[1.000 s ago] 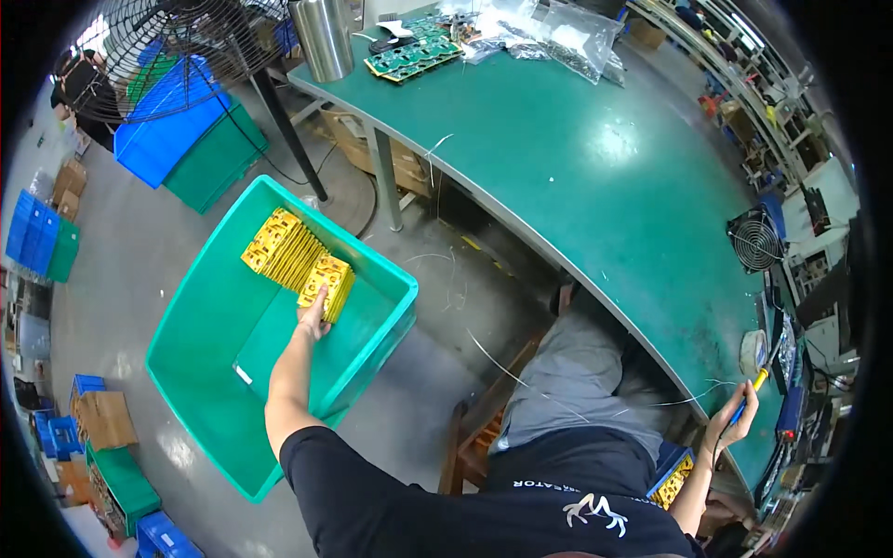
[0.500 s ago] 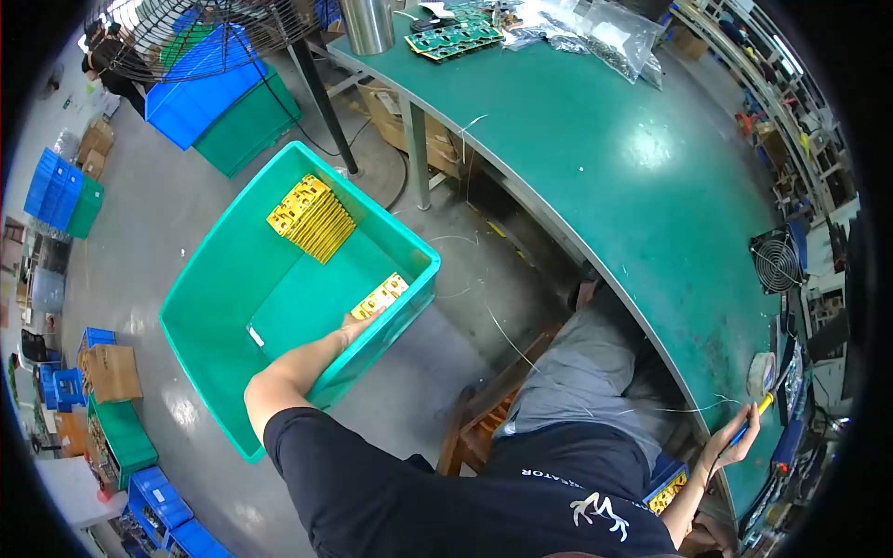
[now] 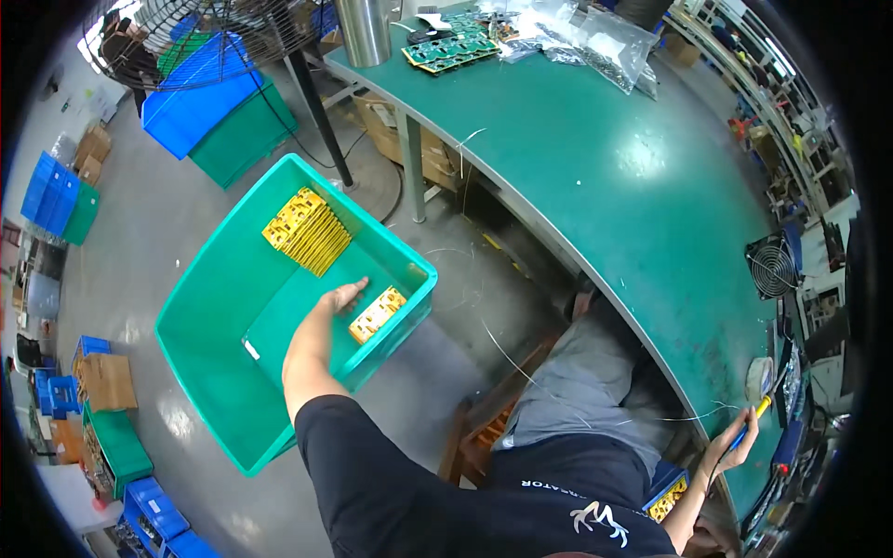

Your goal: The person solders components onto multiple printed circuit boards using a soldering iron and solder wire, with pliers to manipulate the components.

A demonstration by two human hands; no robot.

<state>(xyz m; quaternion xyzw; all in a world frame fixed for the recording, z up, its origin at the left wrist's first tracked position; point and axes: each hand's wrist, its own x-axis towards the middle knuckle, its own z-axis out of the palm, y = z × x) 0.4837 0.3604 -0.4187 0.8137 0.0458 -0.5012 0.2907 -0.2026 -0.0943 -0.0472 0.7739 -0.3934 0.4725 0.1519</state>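
Observation:
My left hand [image 3: 346, 297] reaches inside a large green bin [image 3: 209, 367]. Its fingers look loosely stretched and hold nothing. Beside it, a yellow circuit board [image 3: 378, 314] lies near the bin's right-hand wall, apart from the fingers. Further in, against the far wall, several more yellow boards [image 3: 307, 231] stand packed in a row. At the bench's right edge, my right hand [image 3: 734, 450] is closed round a soldering iron [image 3: 741, 433] with a blue and yellow handle and a dark cord. Thin solder wire [image 3: 684, 418] trails to the left close to that hand.
The green-topped bench [image 3: 595, 177] curves along my right. Green circuit boards [image 3: 451, 51], clear bags [image 3: 614, 46] and a metal cylinder [image 3: 363, 33] sit at its far end. A roll of tape [image 3: 760, 378] and a small fan [image 3: 773, 266] are to the right. A floor fan [image 3: 200, 42] stands far left.
My left hand has let go of the single yellow board by the bin wall and moved left of it, further inside the bin. My right hand keeps hold of the soldering iron, nearly still.

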